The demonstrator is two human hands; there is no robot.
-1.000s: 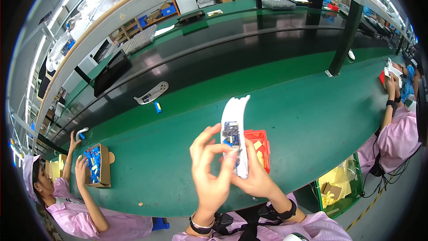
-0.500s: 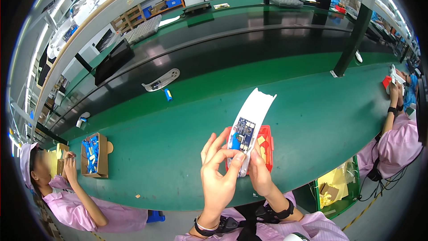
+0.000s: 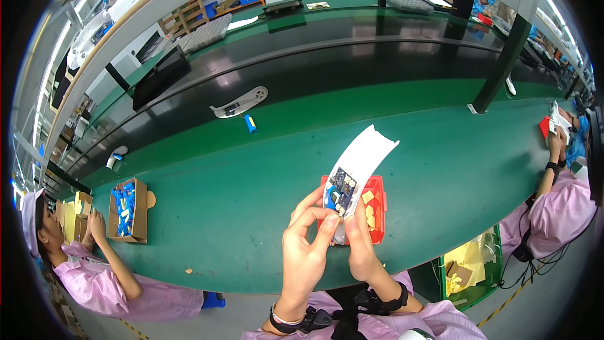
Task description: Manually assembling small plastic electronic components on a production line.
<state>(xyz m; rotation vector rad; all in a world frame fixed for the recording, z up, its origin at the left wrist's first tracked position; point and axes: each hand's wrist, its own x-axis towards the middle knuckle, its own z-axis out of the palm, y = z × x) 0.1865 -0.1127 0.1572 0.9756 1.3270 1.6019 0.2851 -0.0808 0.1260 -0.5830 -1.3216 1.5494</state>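
Pinching a white curved housing (image 3: 371,151) in both hands, above the tabletop (image 3: 264,208) by its near edge.

The housing tilts, its bare end pointing toward the far edge; a circuit board (image 3: 344,182) and a blue part (image 3: 331,194) sit in its lower half. The left hand (image 3: 306,249) is closed on the lower left side, thumb by the board's low end; the right hand (image 3: 361,249) is clamped on the lower right side. Pressing unevenly there could flex the board or strain small parts, and, since both grips sit low, the long free end could tip and slip loose. A drop would probably land in the red tray (image 3: 382,204) underneath, among yellow pieces (image 3: 370,219). Toward the far edge, leftward, lies another housing (image 3: 242,102), a blue cylinder (image 3: 251,124) just beside it.
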